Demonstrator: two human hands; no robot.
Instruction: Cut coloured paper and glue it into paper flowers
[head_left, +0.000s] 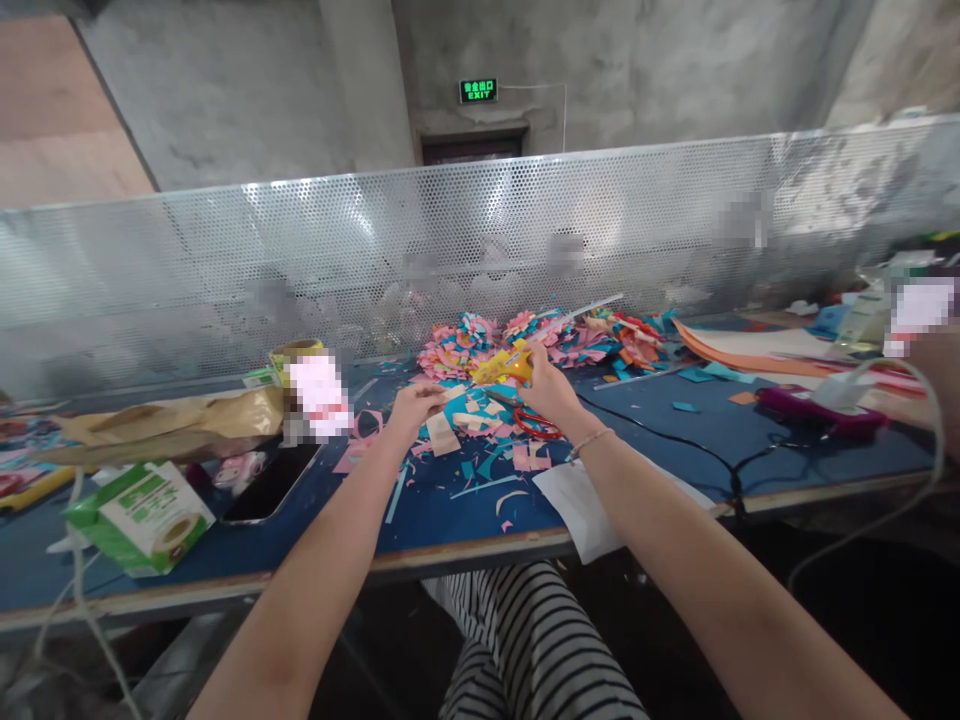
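Note:
My right hand (546,388) is wrapped round a yellow glue gun (504,366), its nozzle pointing left over a small pile of cut paper pieces (480,412). My left hand (417,404) is closed in a pinch on a small pale paper piece (441,394) just left of the nozzle. Red-handled scissors (535,428) lie under my right wrist. Behind the hands lie several pink and blue paper flowers (459,346).
The blue table (750,440) carries paper scraps, a black phone (271,482), a green and white carton (147,514), a brown paper bag (172,420), a tape roll (295,354), a black cable (675,440) and orange sheets (742,350). A perforated metal screen (225,260) stands behind.

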